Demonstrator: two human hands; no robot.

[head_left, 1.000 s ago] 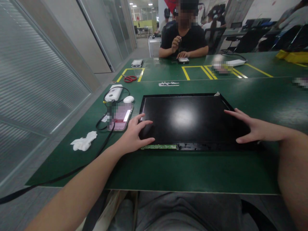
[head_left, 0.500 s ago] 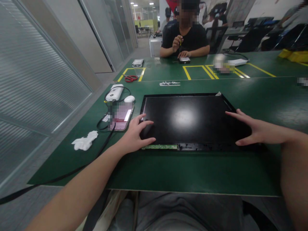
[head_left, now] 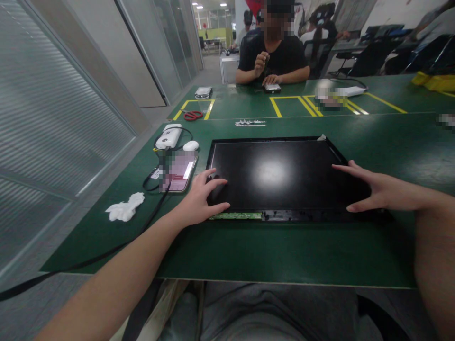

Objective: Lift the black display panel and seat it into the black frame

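A black flat screen panel (head_left: 277, 175) lies face up on the green table (head_left: 277, 251) in front of me. A green circuit strip (head_left: 236, 216) shows along its near edge. My left hand (head_left: 199, 201) rests on the panel's near left corner, fingers spread, the index finger curled a little. My right hand (head_left: 373, 192) lies on the panel's near right corner with fingers stretched out and apart. Neither hand holds anything.
Left of the panel lie a phone (head_left: 177, 170), a white mouse (head_left: 191, 146), a white device (head_left: 168, 137) with a black cable, and crumpled white tissue (head_left: 124, 210). Red scissors (head_left: 193, 115) and small metal parts (head_left: 250, 123) lie farther back. A person in black (head_left: 273, 57) sits across.
My left index finger has curled in slightly on the panel's corner. The panel and my right hand have stayed put. The person across has moved a hand a little.
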